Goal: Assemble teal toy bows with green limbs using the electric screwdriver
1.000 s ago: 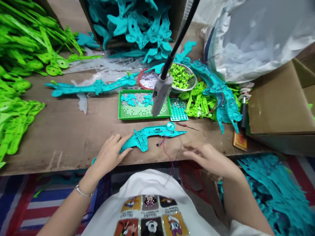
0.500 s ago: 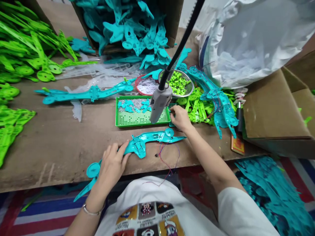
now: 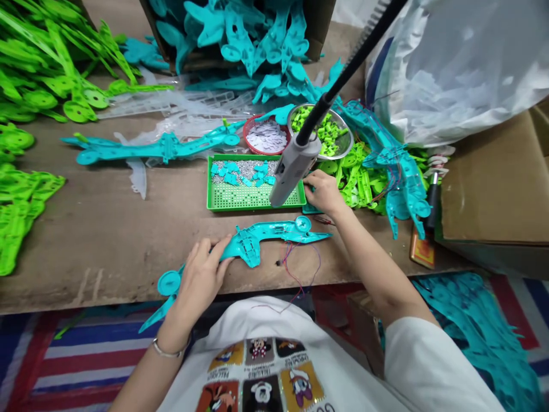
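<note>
A long teal plastic shell [image 3: 249,246] lies on the table near its front edge, round discs close to both ends. My left hand [image 3: 203,272] grips its left part, thumb on the near side, and covers a section of it. Thin red and blue wires [image 3: 295,274] trail from its right half over the table edge. My right hand [image 3: 323,191] is at the right end of a green tray [image 3: 257,204], fingers bent over a small teal piece [image 3: 312,209]. Whatever those fingertips pinch is hidden. Small teal parts [image 3: 231,171] and tiny metal pieces, too small to identify, lie in the tray.
A grey tool [image 3: 294,171] hangs on a black cord over the tray. Behind stand a red basket [image 3: 246,137] of white pieces and a metal bowl [image 3: 349,146] of green parts. Another teal assembly [image 3: 167,150] lies left. A cardboard box [image 3: 484,189] stands right.
The whole view has shifted, so most things on the table appear higher and slightly right. My left hand stays on the teal shell, and my right hand remains beside the tray.
</note>
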Available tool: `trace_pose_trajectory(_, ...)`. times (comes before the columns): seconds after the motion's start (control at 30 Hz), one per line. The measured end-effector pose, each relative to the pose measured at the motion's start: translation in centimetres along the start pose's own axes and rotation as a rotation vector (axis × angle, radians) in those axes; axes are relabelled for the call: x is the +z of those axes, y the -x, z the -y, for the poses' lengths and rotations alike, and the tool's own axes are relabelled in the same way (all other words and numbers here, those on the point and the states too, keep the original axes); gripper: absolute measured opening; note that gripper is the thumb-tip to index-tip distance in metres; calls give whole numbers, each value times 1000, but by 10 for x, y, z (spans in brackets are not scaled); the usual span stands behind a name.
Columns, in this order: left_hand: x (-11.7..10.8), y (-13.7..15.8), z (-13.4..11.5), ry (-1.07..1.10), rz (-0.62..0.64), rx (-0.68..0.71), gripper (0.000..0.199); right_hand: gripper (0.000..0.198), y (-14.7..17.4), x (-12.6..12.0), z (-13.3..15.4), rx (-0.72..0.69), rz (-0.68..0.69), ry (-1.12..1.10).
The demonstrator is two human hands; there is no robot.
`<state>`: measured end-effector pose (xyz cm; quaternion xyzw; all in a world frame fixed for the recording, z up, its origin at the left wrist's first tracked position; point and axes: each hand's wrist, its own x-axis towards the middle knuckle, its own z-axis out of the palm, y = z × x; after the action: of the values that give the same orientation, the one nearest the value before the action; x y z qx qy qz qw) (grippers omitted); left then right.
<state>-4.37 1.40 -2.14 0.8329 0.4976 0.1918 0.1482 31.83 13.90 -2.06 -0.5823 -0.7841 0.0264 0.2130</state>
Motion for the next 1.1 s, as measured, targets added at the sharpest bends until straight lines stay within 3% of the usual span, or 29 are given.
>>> trace_pose_trajectory(0.17,-1,2,-1,29,-9,-5,42,22,-4,4,-1,22,-16,47)
trace_pose_trajectory(0.33,-4,5,-6,-45,-19,4,44,19,7,-6,12,181,-131,-26)
trace_pose_trajectory(0.47,-8,7,-11,-108,-33,19,44,13,38,-24,61,372,-248,-340)
trace_pose_trajectory(0.53,-10,7,-14,-132,-40,26,43,12,55,-28,93,423,-173,-515)
trace_pose_trajectory(0.63,-12,8,-18,-165,-57,33,43,12,71,-24,129,432,-88,-605)
trace_pose_trajectory(0.83,-17,11,-27,-206,-104,59,39,14,79,-10,147,471,-158,-500)
trace_pose_trajectory(1.1,-21,9,-28,-186,-131,79,42,23,91,-2,161,291,-259,-232)
